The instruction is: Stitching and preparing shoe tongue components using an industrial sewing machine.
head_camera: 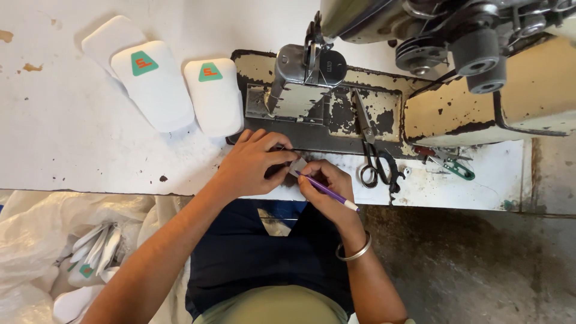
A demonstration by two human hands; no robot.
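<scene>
White paint, chipped and stained, covers the table (72,120), and everything here sits in relation to the sewing machine (420,54) at its far right. Just in front of the machine's plate (336,114), the left hand (255,165) presses flat on a small pale piece (298,166), fingers spread to pin it against the table edge so it cannot slide. The right hand (321,189) is closed around a purple pen (327,191) in a writing grip, tip at the piece — the two hands touching, working close together. A metal bangle (354,252) circles the right wrist.

Left of the machine lie three white pads (162,90), overlapping; two show a green-and-orange patch, the third is mostly hidden beneath. One pair of black scissors (375,162) rests right of the hands, handles toward the person — within easy reach. One green clipper (453,165) lies beyond it. Below the table, far left of the machine, a plastic bag (36,240) holds more white pads, too jumbled to count.
</scene>
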